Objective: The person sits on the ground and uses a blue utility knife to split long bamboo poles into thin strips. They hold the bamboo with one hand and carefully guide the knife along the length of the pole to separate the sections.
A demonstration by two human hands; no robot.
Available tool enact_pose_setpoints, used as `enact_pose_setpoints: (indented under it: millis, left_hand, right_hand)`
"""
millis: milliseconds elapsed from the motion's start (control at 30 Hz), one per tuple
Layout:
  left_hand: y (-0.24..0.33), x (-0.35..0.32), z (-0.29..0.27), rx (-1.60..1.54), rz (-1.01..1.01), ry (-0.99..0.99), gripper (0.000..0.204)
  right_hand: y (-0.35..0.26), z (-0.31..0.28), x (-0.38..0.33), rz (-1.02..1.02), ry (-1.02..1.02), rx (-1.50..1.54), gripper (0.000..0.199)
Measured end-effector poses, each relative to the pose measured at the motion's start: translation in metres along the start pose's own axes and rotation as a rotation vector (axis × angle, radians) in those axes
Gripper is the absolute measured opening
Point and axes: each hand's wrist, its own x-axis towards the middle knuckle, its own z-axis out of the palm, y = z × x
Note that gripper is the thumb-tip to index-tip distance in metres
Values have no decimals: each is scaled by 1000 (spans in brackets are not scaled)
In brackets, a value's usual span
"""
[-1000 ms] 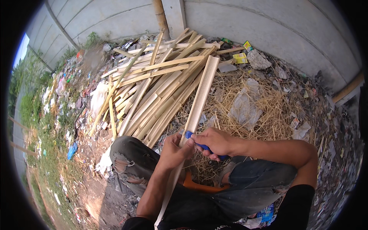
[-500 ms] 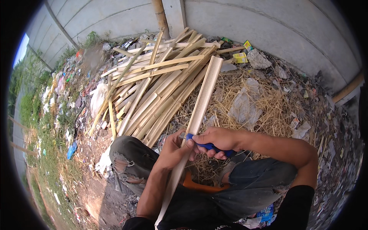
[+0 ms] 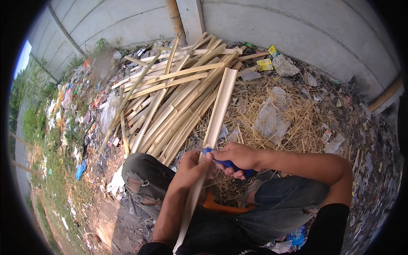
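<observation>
bamboo slat (image 3: 217, 111) runs from lower centre of the frame up toward the pile of split bamboo (image 3: 170, 102) at upper centre, its near end between the person's knees. left hand (image 3: 193, 166) wraps it, fingers curled tight around the strip. right hand (image 3: 238, 156), forearm coming in from the right, is closed on a blue-handled knife (image 3: 227, 163), blade apparently at the slat's edge. it looks like shaving the strip; next calls for a steady push along the grain.
</observation>
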Motion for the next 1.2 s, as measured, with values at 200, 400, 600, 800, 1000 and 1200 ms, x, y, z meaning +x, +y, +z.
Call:
enact_pose_setpoints:
  millis: [200,400,600,800,1000,1200]
  left_hand:
    - [0,6,-4,-62,38,-100,29]
    - [6,7,-1,78,-23,-27,39]
    - [11,3,-2,195,-106,23,38]
    - [14,3,2,-76,140,-138,41]
    - [-1,9,-9,-36,79,-122,40]
    - [3,8,-5,108,-34,-37,46]
  right_hand:
    - [-15,-11,-8,92,-26,13,52]
    - [-12,8,-7,-93,183,-97,49]
    - [2,13,4,-212,197,-6,48]
    - [-12,-12,-9,130,-159,103,49]
    - [-21,0,-10,100,13,38,51]
    - [0,13,1,-103,182,47,52]
